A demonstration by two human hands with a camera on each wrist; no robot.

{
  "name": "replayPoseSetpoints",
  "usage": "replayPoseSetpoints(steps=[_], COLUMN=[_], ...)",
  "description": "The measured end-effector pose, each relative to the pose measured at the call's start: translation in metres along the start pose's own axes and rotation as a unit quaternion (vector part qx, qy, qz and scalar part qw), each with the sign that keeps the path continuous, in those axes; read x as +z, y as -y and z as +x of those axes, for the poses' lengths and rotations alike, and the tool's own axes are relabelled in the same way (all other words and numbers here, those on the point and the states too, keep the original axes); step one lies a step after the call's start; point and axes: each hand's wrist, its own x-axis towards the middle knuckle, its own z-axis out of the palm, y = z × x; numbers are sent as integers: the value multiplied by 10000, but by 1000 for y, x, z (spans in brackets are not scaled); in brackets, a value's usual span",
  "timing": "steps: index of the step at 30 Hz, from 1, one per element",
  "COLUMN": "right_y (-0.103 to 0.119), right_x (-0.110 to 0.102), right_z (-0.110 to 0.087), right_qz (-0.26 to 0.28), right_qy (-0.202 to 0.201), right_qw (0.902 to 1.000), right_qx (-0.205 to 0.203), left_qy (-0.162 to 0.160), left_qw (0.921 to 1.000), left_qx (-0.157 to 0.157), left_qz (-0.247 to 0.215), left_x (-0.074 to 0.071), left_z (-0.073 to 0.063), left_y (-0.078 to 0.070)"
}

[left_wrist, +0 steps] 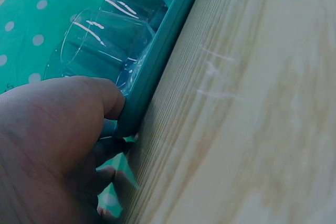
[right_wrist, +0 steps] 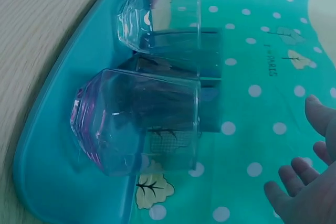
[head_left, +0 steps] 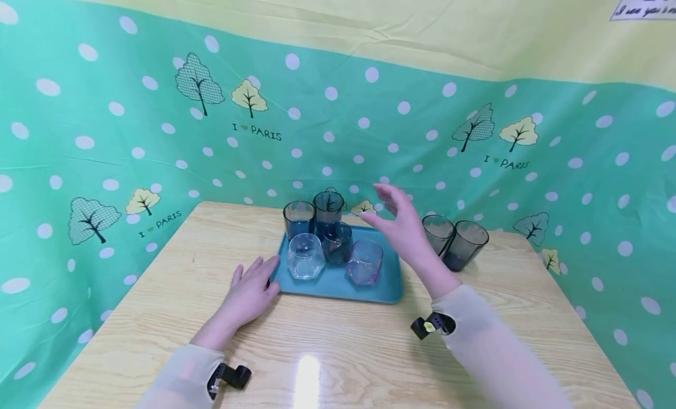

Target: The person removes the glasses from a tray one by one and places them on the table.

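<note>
Fingers of my left hand (head_left: 252, 293) pinch the blue tray (head_left: 338, 290) at its near-left corner, while my right hand (head_left: 402, 224) hangs empty, fingers loosely parted, near its back-right corner. Five glass tumblers (head_left: 305, 259) stand on the tray, two smoky tumblers (head_left: 466, 244) on the table (head_left: 369, 350) beside it; I judge I'm between grasps, shifting glassware, and next need a careful curl around one without knocking its neighbour.

Tray (head_left: 327, 289) partly hidden behind glasses (head_left: 364, 262); lettering (head_left: 646, 10) cut off, head view's right edge.
</note>
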Motion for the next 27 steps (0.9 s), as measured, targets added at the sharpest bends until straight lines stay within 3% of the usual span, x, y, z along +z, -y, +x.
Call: replayPoseSetpoints(steps=[16,27], right_y=[-16,-29], right_x=[33,49], right_z=[41,60], right_qz=[-400,-167], right_qy=[633,959], right_qw=[9971,9944], right_qx=[136,417], left_qy=[57,10], left_qw=[10000,10000], left_qx=[-47,-31], left_qz=[-1,83], left_x=[-2,2], left_z=[-1,1], left_y=[-3,3])
